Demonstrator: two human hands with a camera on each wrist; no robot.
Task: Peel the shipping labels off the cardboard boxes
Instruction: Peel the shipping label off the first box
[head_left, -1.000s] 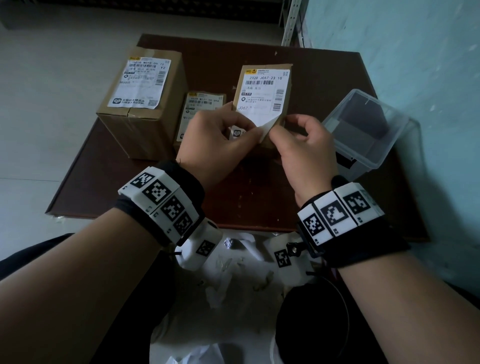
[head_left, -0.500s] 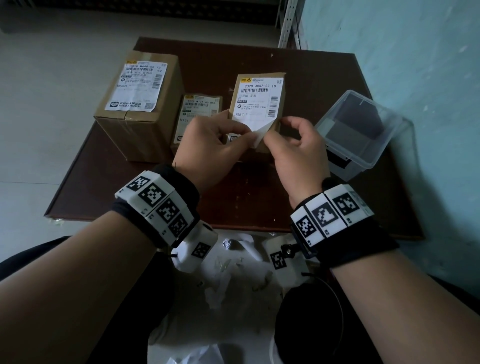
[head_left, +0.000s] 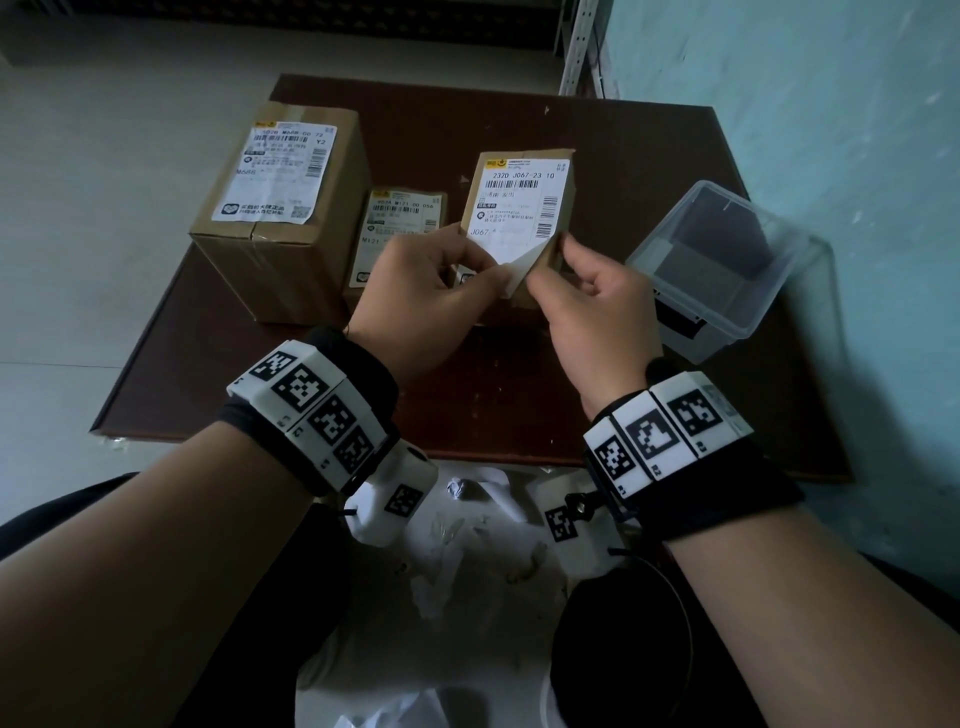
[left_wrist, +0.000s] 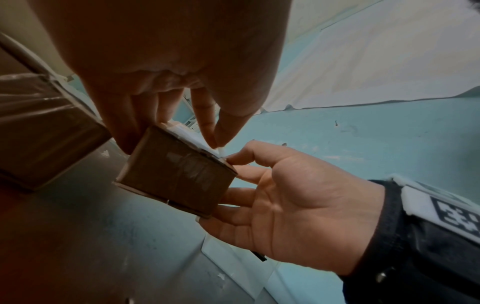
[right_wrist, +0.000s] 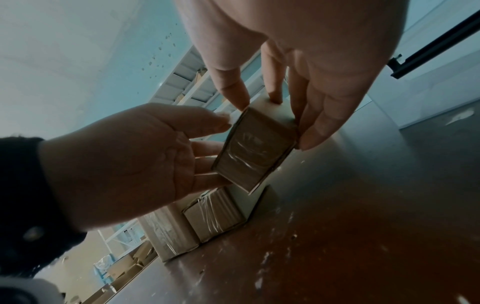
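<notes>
Left hand pinches the label's lifted corner; right hand grips the small box. Label reads "232D J067-23 10".

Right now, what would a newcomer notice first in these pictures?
First, the small box held up over the brown table: the left hand pinches its shipping label's lifted corner while the right hand grips the box. Next, the big labelled box at far left.

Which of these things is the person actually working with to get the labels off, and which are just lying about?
Part of the job:
held small box
its label, near corner lifted
left hand, pinching that corner
right hand, gripping the box
large box
middle box

Lying about:
clear plastic tub
brown table
</notes>
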